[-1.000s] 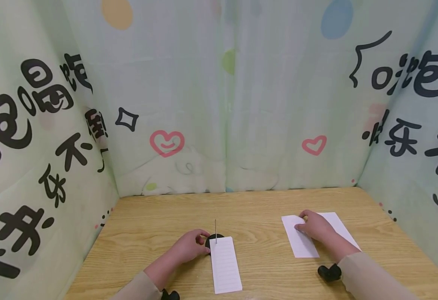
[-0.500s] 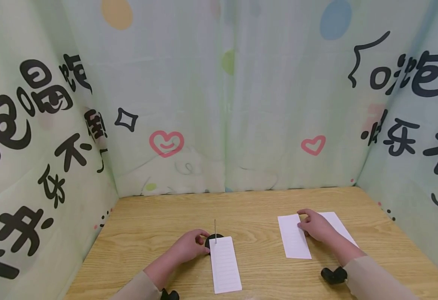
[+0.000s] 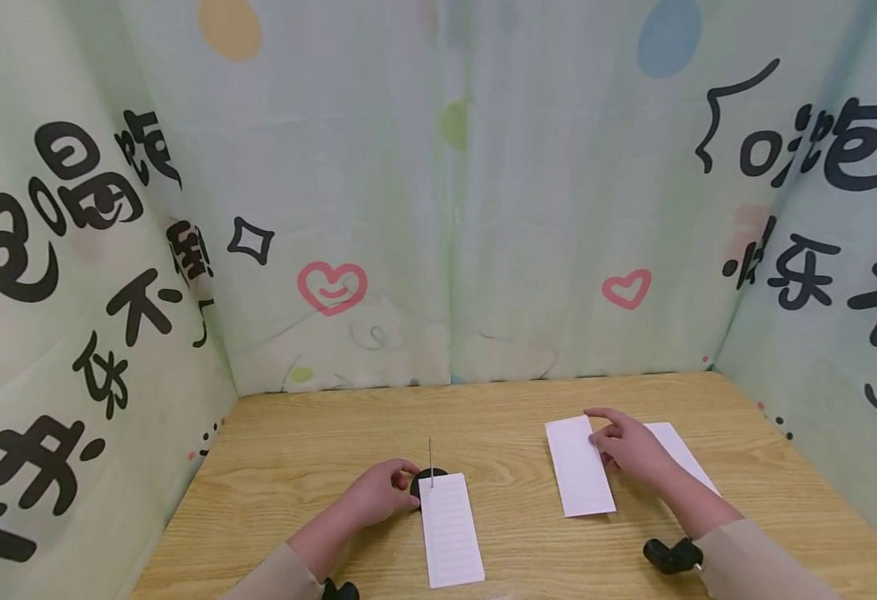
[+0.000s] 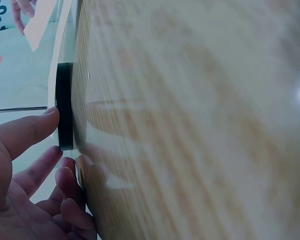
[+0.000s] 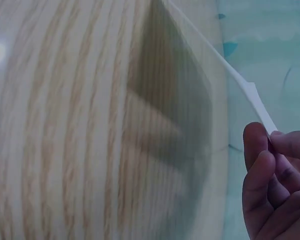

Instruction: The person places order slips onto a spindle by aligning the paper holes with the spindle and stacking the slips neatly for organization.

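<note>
A receipt spike stands on the table, its round black base [image 3: 418, 485] flat and its thin needle upright. My left hand [image 3: 380, 493] holds the left edge of that base; in the left wrist view, the thumb and index finger meet the black disc [image 4: 64, 105]. One white lined slip [image 3: 453, 533] is at the needle, covering part of the base and reaching toward me. To the right, my right hand [image 3: 628, 446] pinches another white slip [image 3: 578, 467] by its right edge. The right wrist view shows this slip [image 5: 258, 105] edge-on, raised off the wood, its shadow beneath.
More white paper [image 3: 674, 450] lies on the wooden table [image 3: 318, 433], partly hidden behind my right hand and forearm. Printed curtains [image 3: 408, 333] enclose the table at the back and on both sides.
My right hand has drawn one slip leftward, away from the other paper, and lifted it off the table. The left hand and the spike have stayed in place.
</note>
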`<state>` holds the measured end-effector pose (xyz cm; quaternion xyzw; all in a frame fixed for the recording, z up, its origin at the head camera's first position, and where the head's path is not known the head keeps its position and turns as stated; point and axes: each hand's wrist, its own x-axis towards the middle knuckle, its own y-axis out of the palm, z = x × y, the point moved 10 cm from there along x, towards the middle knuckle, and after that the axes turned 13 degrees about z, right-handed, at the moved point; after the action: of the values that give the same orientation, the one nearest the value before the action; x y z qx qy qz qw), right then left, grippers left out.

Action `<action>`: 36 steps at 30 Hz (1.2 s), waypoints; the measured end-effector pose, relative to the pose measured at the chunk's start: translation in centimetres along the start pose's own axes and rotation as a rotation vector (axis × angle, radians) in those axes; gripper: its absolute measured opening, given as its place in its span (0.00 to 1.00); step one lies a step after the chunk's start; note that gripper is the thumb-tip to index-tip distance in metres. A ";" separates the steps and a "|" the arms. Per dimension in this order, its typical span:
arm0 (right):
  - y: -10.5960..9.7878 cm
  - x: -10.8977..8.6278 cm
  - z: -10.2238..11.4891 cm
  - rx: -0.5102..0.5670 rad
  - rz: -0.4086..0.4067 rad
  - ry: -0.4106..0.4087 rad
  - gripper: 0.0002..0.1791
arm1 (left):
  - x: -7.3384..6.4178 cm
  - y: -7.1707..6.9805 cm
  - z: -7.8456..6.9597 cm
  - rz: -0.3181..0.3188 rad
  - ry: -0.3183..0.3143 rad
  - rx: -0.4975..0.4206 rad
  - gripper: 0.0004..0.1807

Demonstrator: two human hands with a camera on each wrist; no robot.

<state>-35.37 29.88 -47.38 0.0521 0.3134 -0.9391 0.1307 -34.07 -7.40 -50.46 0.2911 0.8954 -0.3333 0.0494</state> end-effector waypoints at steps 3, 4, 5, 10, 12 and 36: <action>0.3 -0.2 0.9 0.049 0.006 -0.026 0.28 | -0.1 0.0 0.0 0.001 -0.009 0.002 0.21; 0.5 -0.2 1.1 0.065 0.010 -0.034 0.28 | -0.1 0.0 0.0 0.000 -0.010 0.003 0.21; 0.6 -0.3 1.4 0.079 0.014 -0.043 0.28 | -0.1 0.0 -0.1 -0.001 -0.010 0.004 0.21; 1.3 -0.4 2.7 0.128 0.038 -0.079 0.28 | -0.2 0.0 -0.2 0.000 -0.009 0.012 0.21; 1.5 -0.4 3.0 0.138 0.043 -0.087 0.28 | -0.1 0.0 -0.1 0.001 -0.007 0.015 0.21; 4.2 0.1 6.7 0.204 0.079 -0.159 0.28 | -0.1 0.0 -0.2 -0.013 0.015 0.029 0.21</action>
<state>-34.44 22.54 -44.47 0.0028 0.2025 -0.9614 0.1862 -33.92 -7.34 -50.27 0.2885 0.8926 -0.3446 0.0364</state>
